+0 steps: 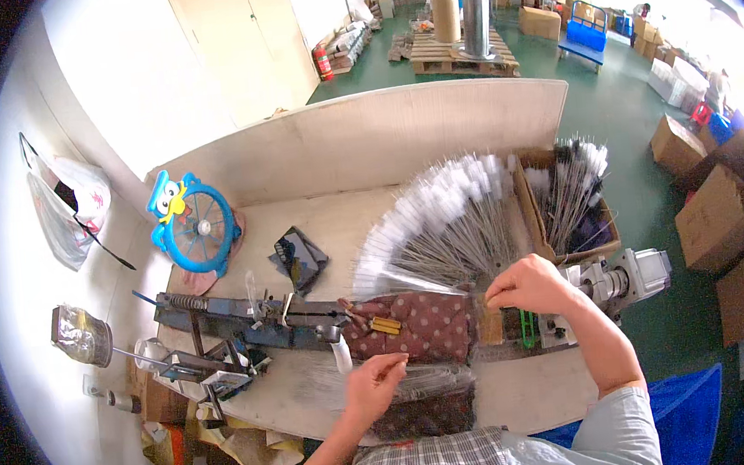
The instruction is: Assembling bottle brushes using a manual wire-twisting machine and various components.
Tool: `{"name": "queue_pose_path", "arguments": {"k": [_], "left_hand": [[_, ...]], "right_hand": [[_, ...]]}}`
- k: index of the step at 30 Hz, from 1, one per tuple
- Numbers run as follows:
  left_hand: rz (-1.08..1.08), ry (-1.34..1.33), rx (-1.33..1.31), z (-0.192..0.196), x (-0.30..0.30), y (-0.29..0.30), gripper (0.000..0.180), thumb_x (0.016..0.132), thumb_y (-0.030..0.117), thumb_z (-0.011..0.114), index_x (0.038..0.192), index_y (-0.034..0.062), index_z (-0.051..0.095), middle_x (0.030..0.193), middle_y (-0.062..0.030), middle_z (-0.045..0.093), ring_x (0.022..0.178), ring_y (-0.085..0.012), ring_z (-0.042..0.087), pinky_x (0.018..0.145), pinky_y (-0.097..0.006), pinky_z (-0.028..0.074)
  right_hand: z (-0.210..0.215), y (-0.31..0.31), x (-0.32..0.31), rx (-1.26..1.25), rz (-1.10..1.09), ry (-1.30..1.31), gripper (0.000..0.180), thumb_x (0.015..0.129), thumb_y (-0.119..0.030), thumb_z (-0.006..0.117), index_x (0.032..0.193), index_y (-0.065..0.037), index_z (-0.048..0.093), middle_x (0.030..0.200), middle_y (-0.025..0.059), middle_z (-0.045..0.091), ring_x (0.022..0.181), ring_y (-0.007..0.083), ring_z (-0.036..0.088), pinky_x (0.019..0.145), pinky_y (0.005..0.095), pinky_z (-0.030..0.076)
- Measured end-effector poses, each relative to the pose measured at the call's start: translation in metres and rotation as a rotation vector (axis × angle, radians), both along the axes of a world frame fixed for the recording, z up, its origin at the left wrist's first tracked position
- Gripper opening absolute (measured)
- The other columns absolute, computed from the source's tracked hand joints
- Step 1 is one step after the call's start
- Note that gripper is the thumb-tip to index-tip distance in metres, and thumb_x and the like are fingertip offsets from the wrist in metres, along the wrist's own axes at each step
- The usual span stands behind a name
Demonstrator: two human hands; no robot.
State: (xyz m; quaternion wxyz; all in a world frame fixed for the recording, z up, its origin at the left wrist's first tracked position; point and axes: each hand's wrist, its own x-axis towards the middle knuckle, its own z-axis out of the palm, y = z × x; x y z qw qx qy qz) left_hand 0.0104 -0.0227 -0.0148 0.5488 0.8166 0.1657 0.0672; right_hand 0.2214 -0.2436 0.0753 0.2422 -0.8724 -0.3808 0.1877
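Observation:
My left hand (375, 388) is pinched above the near part of the bench, beside a white-handled lever (341, 355). A bundle of thin pale wires (322, 378) lies under and around it. My right hand (529, 286) has its fingers pressed together at the near ends of a wide fan of white-bristled wire brushes (440, 214). Anything in either pinch is too small to make out. Between the hands lies a brown polka-dot cloth (436, 325) with a yellow block (386, 326) on it. A green looped piece (528, 329) sits just below my right hand.
A black metal fixture (221, 316) runs along the left; a motor with a chuck (625, 279) stands right. Behind it, a cardboard box (539, 219) holds more brushes. A blue toy-like fan (197, 227) and dark packets (298, 260) sit farther back, before an upright board (365, 141).

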Motion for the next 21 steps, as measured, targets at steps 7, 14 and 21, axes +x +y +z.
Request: {"name": "queue_pose_path", "arguments": {"k": [7, 14, 21], "left_hand": [[0.147, 0.081, -0.859, -0.012, 0.007, -0.006, 0.023, 0.09, 0.021, 0.055, 0.098, 0.0007, 0.063, 0.084, -0.0068, 0.065, 0.072, -0.0143, 0.061, 0.067, -0.028, 0.05], [0.432, 0.071, -1.672, -0.037, -0.013, 0.066, 0.049, 0.089, 0.05, 0.044, 0.084, 0.0054, 0.065, 0.066, -0.0042, 0.058, 0.061, -0.0185, 0.052, 0.057, -0.033, 0.043], [0.45, -0.166, -1.231, 0.023, -0.002, 0.072, 0.046, 0.09, 0.047, 0.043, 0.072, 0.0101, 0.064, 0.061, -0.0027, 0.056, 0.059, -0.0179, 0.055, 0.054, -0.033, 0.044]], "right_hand": [[-0.012, 0.072, -0.016, 0.271, 0.299, -0.083, 0.019, 0.072, -0.029, 0.067, 0.081, -0.013, 0.071, 0.081, 0.0043, 0.067, 0.084, 0.024, 0.06, 0.076, 0.0358, 0.048], [-0.036, 0.157, -0.053, 0.403, 0.312, -0.227, 0.013, 0.07, -0.021, 0.067, 0.079, -0.012, 0.07, 0.072, 0.0021, 0.062, 0.078, 0.0235, 0.057, 0.07, 0.0345, 0.048], [-0.045, 0.178, -0.06, 0.262, 0.194, -0.388, 0.01, 0.067, -0.018, 0.063, 0.072, -0.011, 0.067, 0.072, 0.0023, 0.061, 0.078, 0.0242, 0.057, 0.068, 0.0363, 0.048]]}}
